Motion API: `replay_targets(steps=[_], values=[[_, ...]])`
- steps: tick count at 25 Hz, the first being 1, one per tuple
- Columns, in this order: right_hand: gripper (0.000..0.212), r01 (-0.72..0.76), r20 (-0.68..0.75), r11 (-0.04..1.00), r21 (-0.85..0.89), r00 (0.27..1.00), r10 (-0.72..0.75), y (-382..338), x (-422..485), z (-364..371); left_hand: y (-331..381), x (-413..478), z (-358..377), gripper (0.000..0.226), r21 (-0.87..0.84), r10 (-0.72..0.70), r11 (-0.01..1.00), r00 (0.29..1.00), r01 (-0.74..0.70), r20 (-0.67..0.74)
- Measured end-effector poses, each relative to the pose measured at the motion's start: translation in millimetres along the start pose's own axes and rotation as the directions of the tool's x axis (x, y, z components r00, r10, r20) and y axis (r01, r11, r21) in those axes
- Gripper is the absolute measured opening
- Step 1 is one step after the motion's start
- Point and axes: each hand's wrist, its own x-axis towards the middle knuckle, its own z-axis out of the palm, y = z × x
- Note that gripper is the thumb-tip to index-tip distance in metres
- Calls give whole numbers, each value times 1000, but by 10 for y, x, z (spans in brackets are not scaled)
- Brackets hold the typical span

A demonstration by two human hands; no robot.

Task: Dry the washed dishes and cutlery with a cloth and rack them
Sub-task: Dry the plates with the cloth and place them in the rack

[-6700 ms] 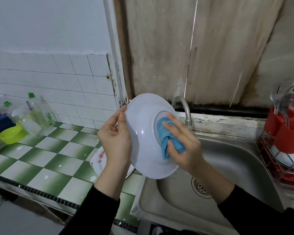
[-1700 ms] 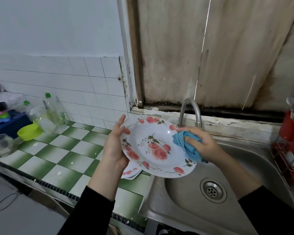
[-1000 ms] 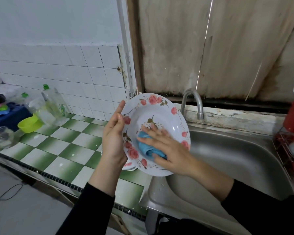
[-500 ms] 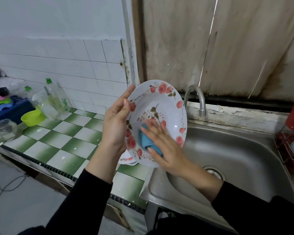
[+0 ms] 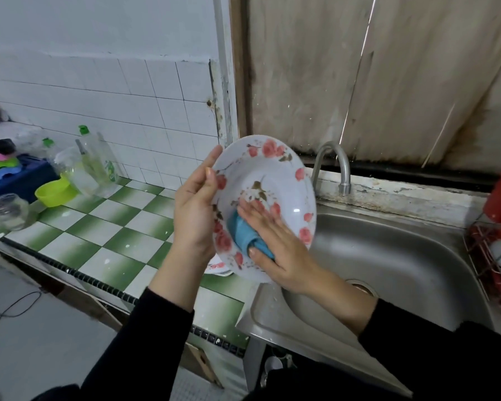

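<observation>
Moved off the right rim of the plate (image 5: 272,180), the cloth (image 5: 242,233) is pressed low on its flowered face by the right hand (image 5: 278,247), fingers flat and thumb hooked over a fold. The plate is gripped at its left rim by the left hand (image 5: 194,215) and held tilted above where the green-and-white tiled counter (image 5: 99,227) meets the steel sink (image 5: 388,256). A second plate (image 5: 219,266) is partly hidden beneath. A tap (image 5: 333,163) stands behind, a red rack (image 5: 486,256) at the far right, and bottles (image 5: 96,163) and a green bowl (image 5: 55,192) at the far left.

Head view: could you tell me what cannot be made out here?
In the head view:
Blue cloth: mostly under the right hand.
Flowered plate's back: turned away, in the left hand.
Second plate on the counter: only an edge shows below the held one.
Red rack: cut off by the right edge.
</observation>
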Motion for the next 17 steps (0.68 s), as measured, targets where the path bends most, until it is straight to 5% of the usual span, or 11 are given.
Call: replay_targets(steps=[4,9,13,15,17], values=[[57,-186,-158,952,-244,976,150,649,-109,-351,-62,-113,-78,29,18,-44,999,999,44,-2],[64,-269,-429,958,95,858,284,156,497,-383,-229,-193,112,37,59,5,998,993,-12,118],[61,-47,-190,971,234,977,93,-372,304,-24,-132,-115,71,30,-4,35,999,999,-35,-10],[60,-36,-60,988,148,997,45,-218,0,-8,-42,-88,-40,28,6,45,999,997,-45,-56],[60,-98,-84,994,-49,992,94,94,-224,-69,-20,-104,-93,29,20,50,999,996,-49,-70]])
